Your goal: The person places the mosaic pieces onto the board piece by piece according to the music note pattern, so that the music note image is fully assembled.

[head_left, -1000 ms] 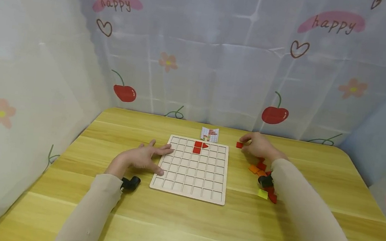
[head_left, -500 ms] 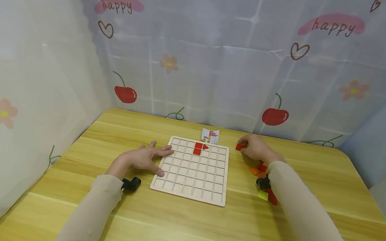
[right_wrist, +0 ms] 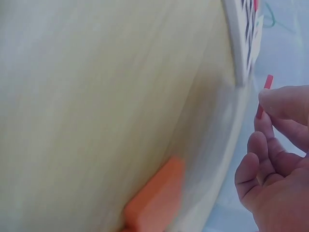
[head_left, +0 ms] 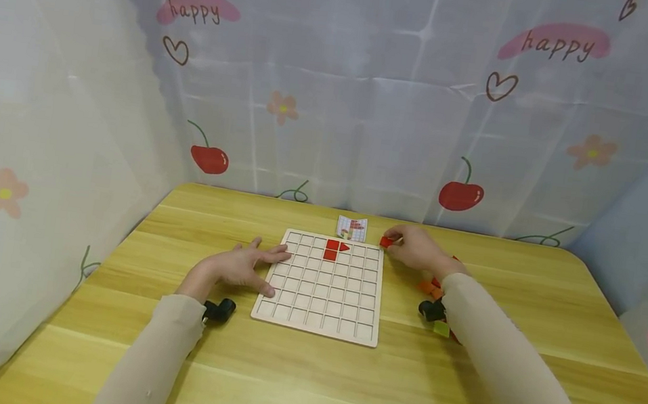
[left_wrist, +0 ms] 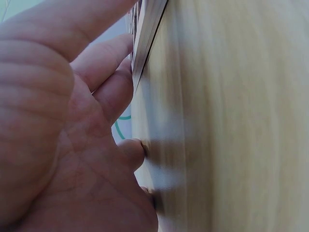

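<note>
My left hand [head_left: 240,265] lies spread with straight fingers, thumb and fingertips on the left border of a square wooden grid board [head_left: 311,299]. Between thumb and fingers, my right hand [head_left: 416,247] pinches a small red tile [head_left: 385,242], held just off the board's far right corner. The right wrist view has that red tile [right_wrist: 265,96] edge-on in the fingertips. Two red square tiles [head_left: 331,255] and a red triangular tile [head_left: 344,248] sit in the board's upper cells. The left wrist view holds the left palm [left_wrist: 82,145] and the board's edge [left_wrist: 148,36].
A small printed pattern card [head_left: 352,228] lies behind the board. Under the right forearm are loose orange tiles [head_left: 431,288], some red ones and a yellow tile [head_left: 441,328], partly hidden. A patterned curtain [head_left: 318,153] stands behind the table [head_left: 288,381].
My right hand, pinching the red tile, has moved left from beside the loose tiles toward the board's far right corner. The left hand stays on the board's left edge.
</note>
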`<state>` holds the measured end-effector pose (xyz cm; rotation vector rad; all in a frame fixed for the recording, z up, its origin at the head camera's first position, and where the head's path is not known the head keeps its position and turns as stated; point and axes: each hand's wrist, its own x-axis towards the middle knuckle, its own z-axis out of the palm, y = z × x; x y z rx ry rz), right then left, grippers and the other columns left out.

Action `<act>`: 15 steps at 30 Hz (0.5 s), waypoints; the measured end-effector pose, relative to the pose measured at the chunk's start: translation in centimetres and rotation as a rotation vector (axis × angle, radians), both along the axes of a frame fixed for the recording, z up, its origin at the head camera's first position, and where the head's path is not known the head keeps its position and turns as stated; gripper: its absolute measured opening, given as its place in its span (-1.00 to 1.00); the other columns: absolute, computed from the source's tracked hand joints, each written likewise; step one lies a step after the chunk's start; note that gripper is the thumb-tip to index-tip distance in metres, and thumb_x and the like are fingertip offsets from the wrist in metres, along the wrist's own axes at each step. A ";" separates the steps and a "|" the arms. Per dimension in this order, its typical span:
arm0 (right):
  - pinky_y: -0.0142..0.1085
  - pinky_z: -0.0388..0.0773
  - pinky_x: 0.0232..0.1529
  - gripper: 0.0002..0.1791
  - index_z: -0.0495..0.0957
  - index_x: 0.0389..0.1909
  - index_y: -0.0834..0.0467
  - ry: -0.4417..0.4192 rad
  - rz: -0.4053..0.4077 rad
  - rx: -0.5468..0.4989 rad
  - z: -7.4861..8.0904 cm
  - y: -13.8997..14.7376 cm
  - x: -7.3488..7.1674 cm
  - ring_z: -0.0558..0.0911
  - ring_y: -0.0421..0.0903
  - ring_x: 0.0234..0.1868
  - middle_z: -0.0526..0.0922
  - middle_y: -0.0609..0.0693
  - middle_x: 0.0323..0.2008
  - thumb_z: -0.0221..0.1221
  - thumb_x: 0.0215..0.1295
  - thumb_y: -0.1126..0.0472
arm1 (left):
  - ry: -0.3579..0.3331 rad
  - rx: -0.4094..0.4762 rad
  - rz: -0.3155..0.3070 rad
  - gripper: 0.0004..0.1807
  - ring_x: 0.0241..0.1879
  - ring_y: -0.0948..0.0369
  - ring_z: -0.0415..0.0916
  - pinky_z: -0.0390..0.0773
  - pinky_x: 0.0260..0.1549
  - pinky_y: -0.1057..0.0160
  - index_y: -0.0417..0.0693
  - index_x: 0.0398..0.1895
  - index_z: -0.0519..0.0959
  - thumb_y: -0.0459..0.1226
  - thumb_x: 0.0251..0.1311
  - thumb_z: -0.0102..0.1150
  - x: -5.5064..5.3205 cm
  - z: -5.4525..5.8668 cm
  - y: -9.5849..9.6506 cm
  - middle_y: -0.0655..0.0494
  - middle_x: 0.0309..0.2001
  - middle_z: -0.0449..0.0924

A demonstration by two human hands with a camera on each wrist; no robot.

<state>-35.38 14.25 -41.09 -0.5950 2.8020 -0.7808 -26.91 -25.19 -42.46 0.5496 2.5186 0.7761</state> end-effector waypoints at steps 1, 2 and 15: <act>0.00 0.57 0.17 -0.58 0.55 0.26 0.29 -0.003 0.001 -0.007 0.1 -0.3 0.1 0.59 0.11 0.06 0.65 0.25 0.14 0.17 0.43 0.28 | 0.002 0.001 -0.001 0.02 0.65 -0.18 -0.61 -0.55 0.50 -0.40 0.35 0.63 0.16 0.08 0.11 0.49 0.0 0.0 0.0 0.35 0.68 -0.12; 0.00 0.57 0.16 -0.58 0.55 0.26 0.29 -0.007 0.004 -0.012 0.2 -0.7 0.2 0.59 0.11 0.06 0.64 0.24 0.15 0.17 0.43 0.27 | 0.000 0.002 0.002 0.02 0.65 -0.17 -0.61 -0.56 0.51 -0.39 0.36 0.62 0.16 0.07 0.12 0.49 0.0 0.0 0.0 0.36 0.68 -0.12; -0.01 0.56 0.25 -0.62 0.59 0.23 0.24 -0.029 0.118 0.005 0.4 -5.1 1.4 0.59 0.07 0.14 0.67 0.15 0.11 0.16 0.42 0.30 | -0.007 0.018 0.000 0.03 0.65 -0.17 -0.63 -0.58 0.50 -0.39 0.34 0.63 0.16 0.07 0.10 0.50 0.0 -0.1 -0.1 0.34 0.68 -0.11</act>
